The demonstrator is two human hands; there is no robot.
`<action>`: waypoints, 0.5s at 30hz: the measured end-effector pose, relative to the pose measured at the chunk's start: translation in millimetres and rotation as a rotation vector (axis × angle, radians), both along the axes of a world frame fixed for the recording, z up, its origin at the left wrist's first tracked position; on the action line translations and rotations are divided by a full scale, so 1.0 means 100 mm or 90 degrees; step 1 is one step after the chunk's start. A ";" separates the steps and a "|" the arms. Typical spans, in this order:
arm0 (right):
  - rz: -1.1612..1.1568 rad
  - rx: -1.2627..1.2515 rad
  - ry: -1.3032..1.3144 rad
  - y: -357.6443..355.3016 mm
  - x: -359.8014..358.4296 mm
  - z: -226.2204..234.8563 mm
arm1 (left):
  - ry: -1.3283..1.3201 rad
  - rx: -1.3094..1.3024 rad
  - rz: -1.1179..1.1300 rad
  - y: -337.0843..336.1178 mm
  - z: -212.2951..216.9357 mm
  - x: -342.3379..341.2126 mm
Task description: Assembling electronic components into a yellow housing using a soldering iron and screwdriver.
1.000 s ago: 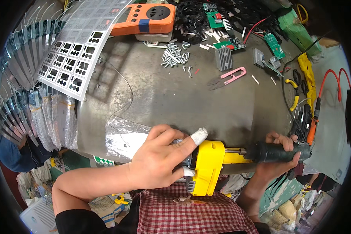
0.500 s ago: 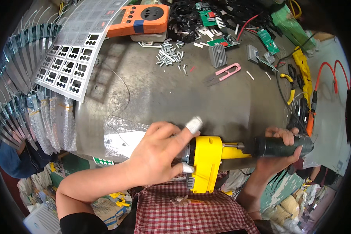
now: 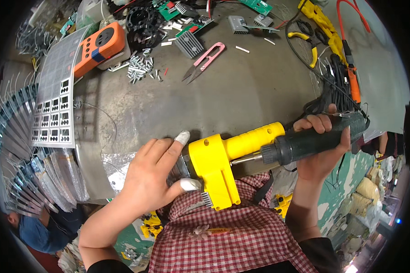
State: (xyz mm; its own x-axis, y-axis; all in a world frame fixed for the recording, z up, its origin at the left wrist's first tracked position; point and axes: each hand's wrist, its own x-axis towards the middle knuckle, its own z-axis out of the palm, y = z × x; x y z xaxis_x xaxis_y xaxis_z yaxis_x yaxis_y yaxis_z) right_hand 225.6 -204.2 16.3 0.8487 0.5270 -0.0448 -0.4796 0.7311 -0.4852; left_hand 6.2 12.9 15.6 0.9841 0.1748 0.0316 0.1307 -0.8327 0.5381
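Gripping a dark cylindrical tool handle (image 3: 316,139), the right hand (image 3: 321,152) is clenched around it at the right side of the view, fingers curled over the top and thumb beneath. From that handle a thin metal shaft runs left into a yellow plastic tool body (image 3: 221,166), which has a ribbed yellow grip angling up to the right and a flat block hanging down toward the lap. The left hand (image 3: 150,179) is closed on the left end of this yellow body, where a darker metal part shows between palm and plastic; white tape wraps the tips of the index finger (image 3: 182,136) and thumb (image 3: 190,184). The whole tool is held just above the near edge of the grey metal worktable (image 3: 241,95), over a red checked cloth (image 3: 232,236) on the person's lap.

Near the left hand, a crinkled clear plastic bag (image 3: 111,166) lies at the table's edge. Farther back lie pink thread snips (image 3: 205,61), a heap of small silver screws (image 3: 140,68), an orange meter (image 3: 99,48) and finned grey heat sinks (image 3: 189,43). A white perforated sheet (image 3: 54,100) lies at the left, with stacked metal pieces (image 3: 13,132) fanned beside it. Yellow-handled pliers (image 3: 305,43) and an orange cable (image 3: 351,77) lie at the far right
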 end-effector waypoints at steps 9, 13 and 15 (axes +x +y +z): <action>0.013 0.081 0.006 0.02 -0.02 -0.07 | 0.041 -0.113 -0.067 0.18 -0.08 0.14; 0.012 0.109 0.010 0.12 -0.05 -0.14 | -0.007 -0.085 -0.023 0.16 -0.16 0.10; -0.033 0.106 -0.007 0.12 -0.06 -0.17 | -0.030 -0.101 -0.033 0.17 -0.16 0.11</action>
